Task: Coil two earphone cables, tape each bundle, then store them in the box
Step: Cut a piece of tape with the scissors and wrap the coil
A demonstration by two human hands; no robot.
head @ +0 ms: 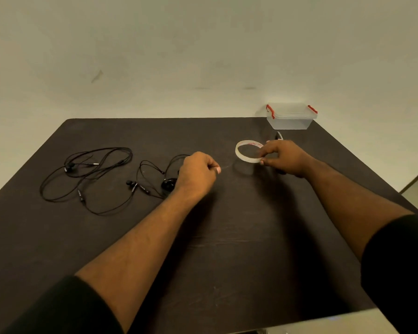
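Observation:
Two black earphone cables lie loose on the dark table (227, 249): one earphone cable (87, 174) at the left, a second earphone cable (150, 174) beside it, partly hidden behind my left hand (198, 173). My right hand (284, 157) grips a thin roll of clear tape (247, 151) lifted off the table. My left hand pinches what looks like the pulled-out tape end, a faint clear strip reaching toward the roll. A clear plastic box (291, 116) with red latches and its lid on stands at the far right corner.
A small dark object, perhaps scissors (279, 135), lies just behind my right hand, mostly hidden. The table's right edge runs close past my right forearm. A plain wall stands behind the table.

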